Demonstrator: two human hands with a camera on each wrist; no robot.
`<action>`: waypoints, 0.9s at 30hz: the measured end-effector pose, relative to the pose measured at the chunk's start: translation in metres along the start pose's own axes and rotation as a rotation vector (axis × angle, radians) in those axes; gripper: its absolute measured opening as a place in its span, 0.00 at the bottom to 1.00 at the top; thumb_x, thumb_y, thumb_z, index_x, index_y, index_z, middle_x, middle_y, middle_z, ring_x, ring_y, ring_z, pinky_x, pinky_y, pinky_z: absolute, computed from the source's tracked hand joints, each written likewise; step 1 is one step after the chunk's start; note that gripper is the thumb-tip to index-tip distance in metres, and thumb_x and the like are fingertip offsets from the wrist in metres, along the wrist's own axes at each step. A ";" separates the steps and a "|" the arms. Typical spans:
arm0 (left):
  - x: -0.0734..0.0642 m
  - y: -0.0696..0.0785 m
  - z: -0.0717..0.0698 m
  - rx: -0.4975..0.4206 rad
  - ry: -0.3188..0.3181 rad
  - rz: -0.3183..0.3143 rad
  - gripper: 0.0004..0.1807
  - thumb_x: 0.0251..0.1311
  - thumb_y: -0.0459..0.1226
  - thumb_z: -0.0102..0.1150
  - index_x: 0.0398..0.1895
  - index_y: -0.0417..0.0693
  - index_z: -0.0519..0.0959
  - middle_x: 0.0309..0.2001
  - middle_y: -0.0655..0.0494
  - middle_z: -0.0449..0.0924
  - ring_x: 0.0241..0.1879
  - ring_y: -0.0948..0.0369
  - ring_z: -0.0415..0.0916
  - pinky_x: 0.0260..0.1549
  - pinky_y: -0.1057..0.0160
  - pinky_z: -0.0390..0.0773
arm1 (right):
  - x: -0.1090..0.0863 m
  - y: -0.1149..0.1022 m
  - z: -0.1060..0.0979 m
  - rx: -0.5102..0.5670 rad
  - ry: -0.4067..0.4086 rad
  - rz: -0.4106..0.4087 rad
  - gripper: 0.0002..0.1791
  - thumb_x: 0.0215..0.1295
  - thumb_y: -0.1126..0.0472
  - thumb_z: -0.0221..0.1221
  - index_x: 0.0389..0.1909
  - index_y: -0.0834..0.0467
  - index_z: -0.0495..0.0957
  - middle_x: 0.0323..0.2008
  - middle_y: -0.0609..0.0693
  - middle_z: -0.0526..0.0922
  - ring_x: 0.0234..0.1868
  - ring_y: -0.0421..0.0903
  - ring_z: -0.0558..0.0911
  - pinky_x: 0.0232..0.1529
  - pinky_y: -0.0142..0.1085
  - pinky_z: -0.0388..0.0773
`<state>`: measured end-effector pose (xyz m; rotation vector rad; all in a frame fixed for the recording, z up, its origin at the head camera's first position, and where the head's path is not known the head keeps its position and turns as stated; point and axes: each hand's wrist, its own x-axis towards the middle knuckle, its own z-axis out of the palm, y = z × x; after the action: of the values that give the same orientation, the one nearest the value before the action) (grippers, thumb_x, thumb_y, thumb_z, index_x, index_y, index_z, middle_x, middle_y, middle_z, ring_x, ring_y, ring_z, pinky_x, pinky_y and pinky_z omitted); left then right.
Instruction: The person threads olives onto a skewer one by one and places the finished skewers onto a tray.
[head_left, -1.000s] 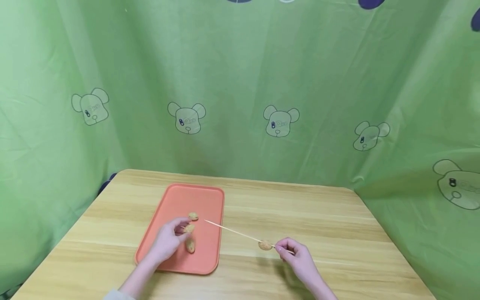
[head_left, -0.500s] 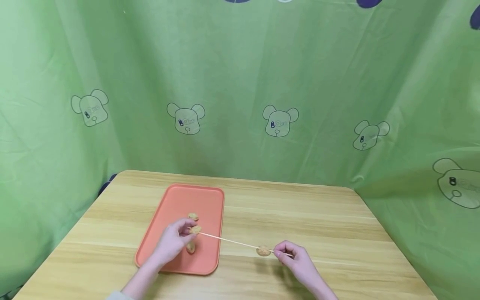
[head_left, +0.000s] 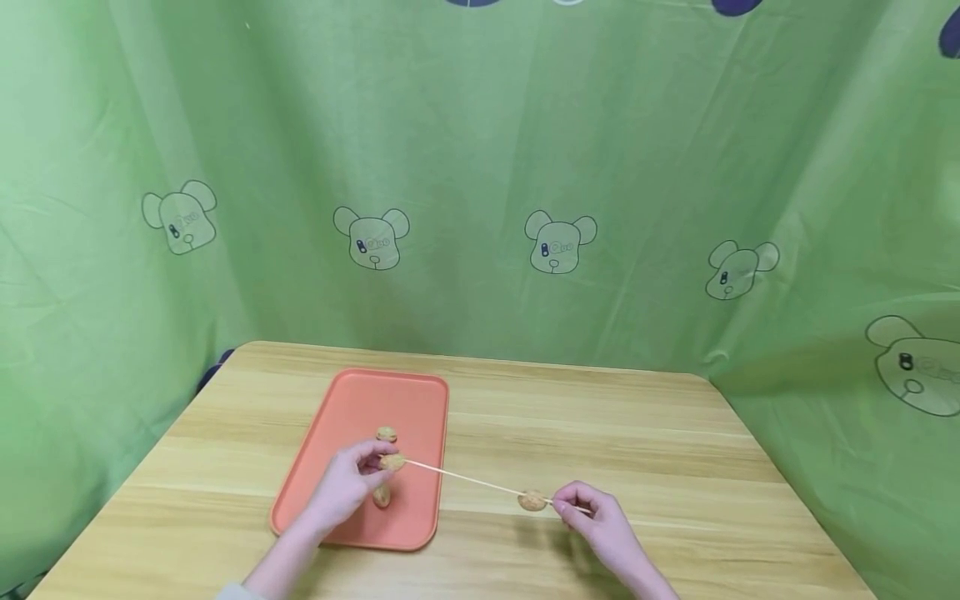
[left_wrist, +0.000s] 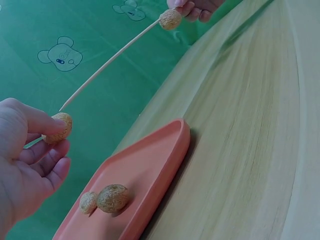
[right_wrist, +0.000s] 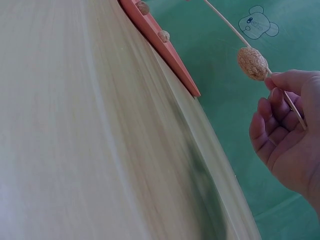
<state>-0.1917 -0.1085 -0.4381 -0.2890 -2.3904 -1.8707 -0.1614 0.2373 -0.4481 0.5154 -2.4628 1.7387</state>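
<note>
My right hand (head_left: 603, 525) pinches a thin wooden skewer (head_left: 480, 482) near its right end, between thumb and fingers. Threaded on it, just ahead of the fingertips, is a brown, wrinkled oval ball (right_wrist: 252, 63). The skewer slants left towards my left hand (head_left: 337, 492), which holds a second such ball (left_wrist: 61, 127) by thumb and fingertips over the tray. In the left wrist view, the skewer's pointed end is right at that ball's upper edge. Two more brown balls, a farther one (head_left: 386, 434) and a nearer one (head_left: 382, 497), lie on the orange-pink tray (head_left: 382, 392).
The low-rimmed tray lies on the left part of a light wooden table (head_left: 600, 433). A green curtain (head_left: 465, 300) printed with bear heads hangs behind the table and at both sides.
My left hand has moved slightly right with its ball. The skewer's pointed end has swung down and come to that ball, after being apart from it a second ago.
</note>
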 end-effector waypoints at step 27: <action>0.000 0.000 -0.003 -0.135 -0.049 -0.007 0.19 0.52 0.27 0.61 0.48 0.28 0.74 0.46 0.39 0.77 0.38 0.64 0.74 0.40 0.70 0.77 | -0.003 0.004 -0.005 0.023 0.022 -0.040 0.03 0.61 0.70 0.56 0.32 0.67 0.76 0.24 0.52 0.75 0.25 0.38 0.72 0.27 0.32 0.75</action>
<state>-0.1920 -0.1112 -0.4374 -0.3413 -2.3022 -2.0550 -0.1608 0.2433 -0.4506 0.5408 -2.4029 1.7497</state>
